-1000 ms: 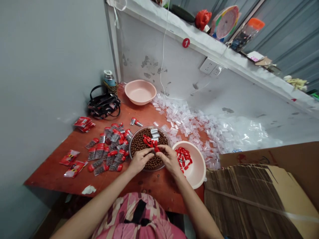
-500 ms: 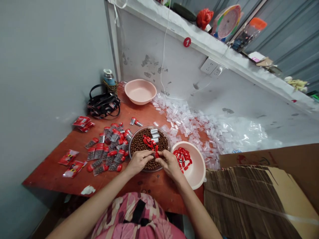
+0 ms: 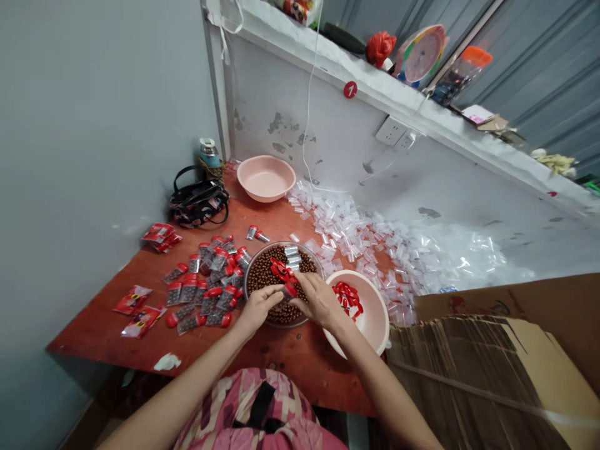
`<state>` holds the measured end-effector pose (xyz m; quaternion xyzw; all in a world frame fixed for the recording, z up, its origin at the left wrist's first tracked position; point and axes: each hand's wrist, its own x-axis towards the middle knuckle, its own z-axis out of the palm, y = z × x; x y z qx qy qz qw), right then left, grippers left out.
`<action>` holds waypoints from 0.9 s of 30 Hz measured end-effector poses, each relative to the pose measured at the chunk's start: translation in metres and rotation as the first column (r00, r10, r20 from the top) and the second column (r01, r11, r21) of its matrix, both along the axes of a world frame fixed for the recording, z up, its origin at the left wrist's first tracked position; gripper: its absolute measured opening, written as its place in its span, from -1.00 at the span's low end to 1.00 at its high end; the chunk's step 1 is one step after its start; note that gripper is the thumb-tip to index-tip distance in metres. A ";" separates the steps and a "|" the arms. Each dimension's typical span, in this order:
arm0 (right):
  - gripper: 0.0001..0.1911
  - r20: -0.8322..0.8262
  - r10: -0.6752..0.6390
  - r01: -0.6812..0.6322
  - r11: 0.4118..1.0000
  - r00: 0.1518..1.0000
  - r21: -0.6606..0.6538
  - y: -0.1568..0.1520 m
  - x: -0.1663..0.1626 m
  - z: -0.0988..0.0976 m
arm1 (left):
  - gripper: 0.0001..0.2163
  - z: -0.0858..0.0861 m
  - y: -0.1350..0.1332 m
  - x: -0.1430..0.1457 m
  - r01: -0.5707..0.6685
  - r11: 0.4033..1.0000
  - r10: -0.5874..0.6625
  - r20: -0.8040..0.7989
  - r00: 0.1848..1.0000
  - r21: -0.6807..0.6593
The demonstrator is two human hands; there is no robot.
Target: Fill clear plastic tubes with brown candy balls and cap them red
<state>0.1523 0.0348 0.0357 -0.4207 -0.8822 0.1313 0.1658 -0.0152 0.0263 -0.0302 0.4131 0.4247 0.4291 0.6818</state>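
Over a round bowl (image 3: 248, 267) of brown beads, my left hand (image 3: 260, 307) pinches a small clear plastic jar (image 3: 282, 299). The jar lies tilted, and a red cap (image 3: 290, 290) is at its right end. My right hand (image 3: 322, 301) has its fingers and thumb around that cap; the exact contact is partly hidden. Loose red caps (image 3: 281, 269) and several clear jars (image 3: 293, 255) rest on the beads just beyond my hands. Close to my right hand stands a white bowl (image 3: 377, 306) with red pieces (image 3: 347, 295) in it.
Filled red-capped jars (image 3: 206, 284) are heaped left of the bead bowl. Red packets (image 3: 140, 319), a black bag (image 3: 199, 203) and a pink basin (image 3: 266, 179) sit farther out. Clear jars (image 3: 356, 231) spread along the wall. Stacked cardboard (image 3: 450, 369) stands at the right.
My right hand has shifted up over the red cap, its fingers more extended. The clear jar now shows between my hands. The view has tilted slightly.
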 end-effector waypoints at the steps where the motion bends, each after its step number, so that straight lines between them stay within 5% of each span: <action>1: -0.34 -0.021 -0.052 0.052 0.999 0.998 -0.002 -0.003 -0.002 -0.008 | -0.69 -0.001 -0.001 0.001 -0.042 0.999 0.043 0.031 0.999 -0.026; 6: -0.09 -0.037 -0.235 0.236 0.971 0.971 0.023 -0.017 -0.022 -0.036 | -0.67 -0.002 -0.006 0.008 -0.110 0.988 0.124 0.133 0.983 -0.110; 12: -0.30 -0.066 -0.290 0.295 0.952 0.955 0.083 -0.011 -0.027 -0.048 | -0.74 -0.007 -0.004 0.013 -0.113 0.991 0.121 0.132 0.984 -0.068; 19: -0.30 -0.083 -0.332 0.341 0.931 0.940 0.129 -0.006 -0.026 -0.072 | -0.73 -0.021 0.002 0.014 -0.139 0.986 0.149 0.113 0.982 -0.089; 24: -0.10 -0.018 -0.276 0.274 0.959 0.961 -0.069 -0.001 -0.032 -0.082 | -0.67 -0.033 0.008 0.001 -0.160 0.965 0.185 0.106 0.977 -0.209; 27: -0.08 0.023 -0.379 0.372 0.893 0.925 -0.252 0.014 -0.023 -0.091 | -0.60 -0.039 0.018 -0.020 -0.298 0.918 0.314 0.020 0.949 -0.261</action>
